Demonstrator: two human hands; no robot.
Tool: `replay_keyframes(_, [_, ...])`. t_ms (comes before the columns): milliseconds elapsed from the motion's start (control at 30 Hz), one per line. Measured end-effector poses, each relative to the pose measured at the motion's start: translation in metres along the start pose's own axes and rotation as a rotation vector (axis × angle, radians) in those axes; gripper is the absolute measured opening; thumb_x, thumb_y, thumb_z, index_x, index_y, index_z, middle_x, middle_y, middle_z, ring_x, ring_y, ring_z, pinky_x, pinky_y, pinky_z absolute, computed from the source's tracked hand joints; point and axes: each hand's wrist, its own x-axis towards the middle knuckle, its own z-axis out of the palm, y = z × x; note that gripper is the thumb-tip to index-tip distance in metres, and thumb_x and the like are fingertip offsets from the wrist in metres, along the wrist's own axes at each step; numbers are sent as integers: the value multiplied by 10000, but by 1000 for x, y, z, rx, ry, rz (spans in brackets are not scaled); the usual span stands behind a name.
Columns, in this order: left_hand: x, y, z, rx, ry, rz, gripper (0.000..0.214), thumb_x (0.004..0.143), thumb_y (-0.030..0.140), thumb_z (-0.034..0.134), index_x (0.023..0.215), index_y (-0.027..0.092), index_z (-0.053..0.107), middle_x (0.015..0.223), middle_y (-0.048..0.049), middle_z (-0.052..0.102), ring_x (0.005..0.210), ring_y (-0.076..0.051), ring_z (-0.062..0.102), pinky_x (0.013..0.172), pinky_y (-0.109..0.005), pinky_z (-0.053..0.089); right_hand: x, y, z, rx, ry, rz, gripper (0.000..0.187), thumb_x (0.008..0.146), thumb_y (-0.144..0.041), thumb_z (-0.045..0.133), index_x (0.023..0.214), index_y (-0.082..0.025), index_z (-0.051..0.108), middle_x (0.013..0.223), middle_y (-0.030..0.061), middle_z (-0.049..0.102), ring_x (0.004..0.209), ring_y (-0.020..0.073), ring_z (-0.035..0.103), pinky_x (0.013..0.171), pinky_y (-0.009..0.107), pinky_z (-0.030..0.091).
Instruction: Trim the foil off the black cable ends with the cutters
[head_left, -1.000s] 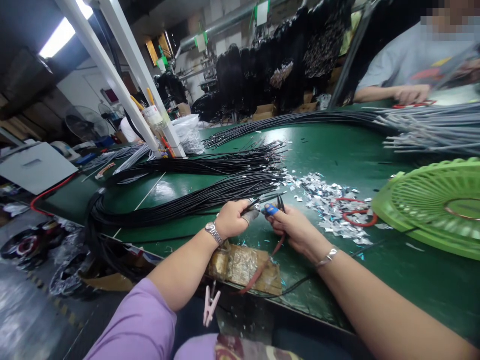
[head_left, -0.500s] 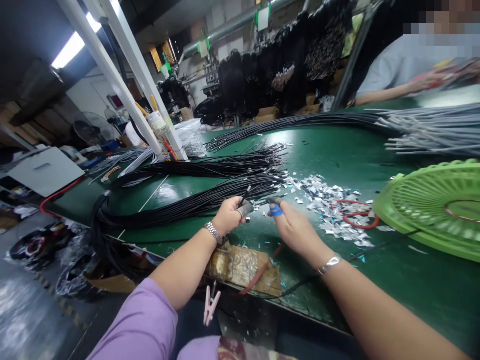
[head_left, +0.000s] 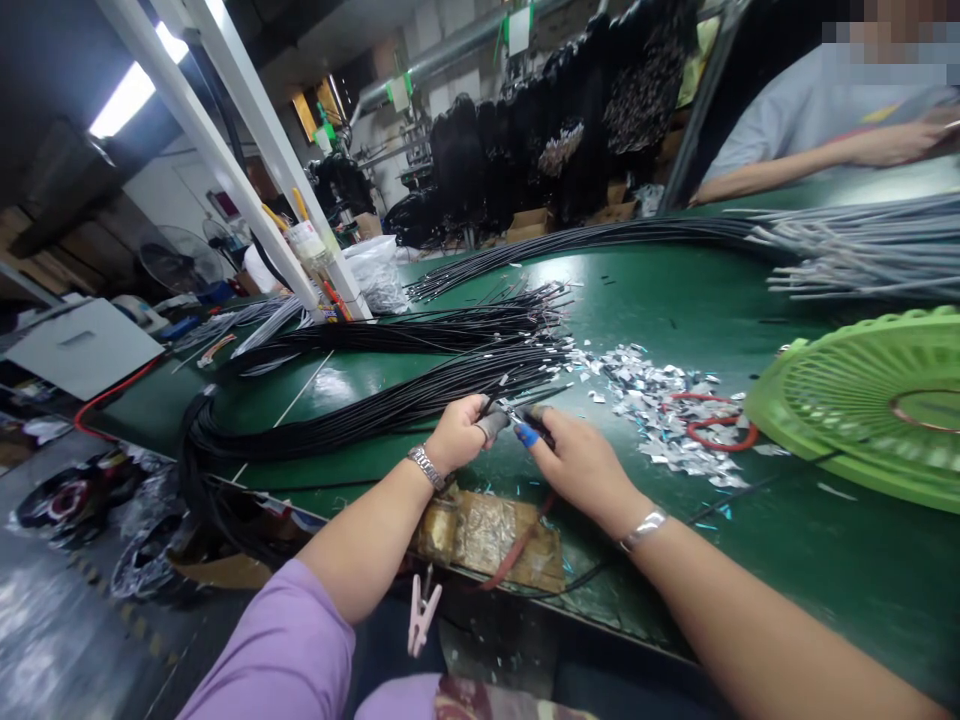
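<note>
My left hand (head_left: 461,432), a grey cover on its thumb, is closed around a thin black cable whose silvery end (head_left: 510,410) sticks out toward the right. Coming in from the other side, my right hand (head_left: 577,450) has a blue-wrapped thumb and a dark finger cover. Its fingertips pinch at that silvery end; exactly what lies between them is partly hidden. Just behind both hands rests a bundle of black cables (head_left: 360,412) with light tips. Scattered foil scraps (head_left: 660,400) cover the green table (head_left: 787,570) to the right.
A green fan (head_left: 847,400) stands at the right, near a red loop (head_left: 720,435). Taped cardboard (head_left: 495,535) and a pink clothespin (head_left: 422,612) are at the front edge. More cable bundles (head_left: 420,330) lie behind. Across the table, a person's arm (head_left: 810,170) rests near grey cables (head_left: 862,250).
My right hand has moved left, closing the gap to my left hand at the cable's end. The other person's hands have shifted as well.
</note>
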Motion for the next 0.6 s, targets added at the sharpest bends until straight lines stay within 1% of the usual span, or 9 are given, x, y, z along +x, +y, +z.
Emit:
replay_keyframes(67, [0, -1, -2, -3, -24, -3, 450, 657, 555, 689, 671, 149, 497, 453, 68, 454, 402, -40, 372, 427, -185, 298, -1, -1, 0, -22, 26, -25, 200, 880, -319, 431, 743, -211, 528, 642, 33, 553, 577, 179, 489, 522, 283, 308])
replay_keyframes(133, [1, -1, -6, -45, -79, -16, 463, 633, 557, 713, 703, 139, 527, 484, 53, 500, 401, -41, 395, 421, -185, 308, -3, -4, -1, -53, 67, -68, 191, 878, -303, 427, 758, -207, 541, 651, 38, 554, 584, 181, 488, 526, 285, 311])
replay_keyframes(200, [1, -1, -9, -128, -150, -22, 506, 581, 575, 748, 721, 130, 552, 526, 27, 554, 426, -57, 452, 440, -194, 351, -5, -9, -3, -80, 121, -135, 191, 878, -286, 420, 776, -198, 555, 667, 46, 558, 598, 184, 494, 535, 287, 321])
replay_keyframes(267, [0, -1, -12, -214, -190, -13, 547, 526, 585, 783, 726, 120, 575, 554, 2, 588, 468, -81, 511, 487, -214, 408, -7, -13, -5, -103, 172, -207, 203, 884, -278, 409, 783, -190, 561, 681, 53, 561, 611, 186, 500, 546, 289, 332])
replay_keyframes(367, [-2, 0, -15, -273, -183, -10, 572, 470, 585, 816, 719, 114, 608, 553, -10, 604, 492, -107, 551, 539, -248, 454, -10, -18, -9, -131, 215, -256, 226, 893, -273, 396, 759, -189, 558, 686, 59, 557, 622, 185, 501, 560, 290, 339])
replay_keyframes(467, [-4, 0, -15, -281, -150, -17, 559, 442, 567, 835, 692, 115, 622, 545, -15, 613, 499, -125, 574, 560, -265, 473, -11, -21, -12, -139, 223, -253, 251, 895, -281, 392, 721, -191, 549, 678, 59, 551, 625, 181, 496, 568, 290, 341])
replay_keyframes(600, [-5, 2, -15, -289, -105, -10, 544, 427, 548, 847, 670, 115, 626, 544, -14, 619, 491, -124, 577, 551, -258, 475, -11, -23, -13, -142, 247, -251, 271, 905, -297, 382, 725, -189, 552, 658, 51, 538, 608, 175, 486, 554, 287, 330])
